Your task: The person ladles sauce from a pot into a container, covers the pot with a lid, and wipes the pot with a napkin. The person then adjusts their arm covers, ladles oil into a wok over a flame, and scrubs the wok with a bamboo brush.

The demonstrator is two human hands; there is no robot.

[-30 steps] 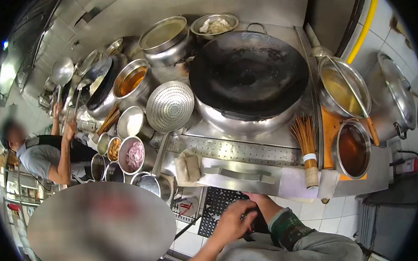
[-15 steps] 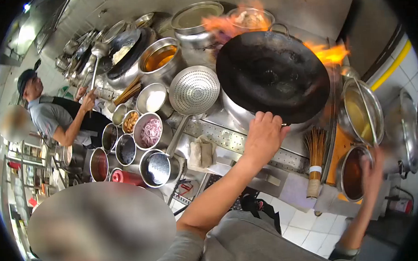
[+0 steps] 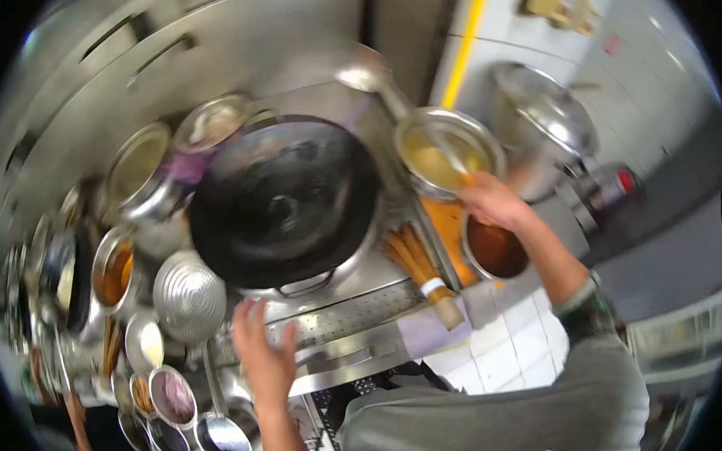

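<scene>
A large black wok point(image 3: 286, 201) sits on the burner. My left hand point(image 3: 264, 349) is open, fingers spread, just in front of the wok and apart from its near loop handle point(image 3: 309, 285). In my right hand point(image 3: 494, 200) is the end of a long-handled metal ladle point(image 3: 363, 72), blurred by motion. Its handle crosses above a steel pot of yellowish liquid point(image 3: 435, 160), and its bowl is raised beyond that pot. Below my right hand stands a pot of reddish-brown sauce point(image 3: 493, 247). A bamboo wok brush point(image 3: 423, 275) lies between the wok and the sauce pot.
Left of the wok are a perforated strainer point(image 3: 189, 296), a pot of orange liquid point(image 3: 117, 275) and several ingredient containers, one with sliced onion point(image 3: 174, 396). A lidded steel pot point(image 3: 547, 118) stands at right. Another person's arm point(image 3: 80, 436) shows at lower left.
My left hand has let go of the wok's handle. My right hand has taken the ladle and lifted it from the right-hand pot. The view has swung right; the orange flames no longer show.
</scene>
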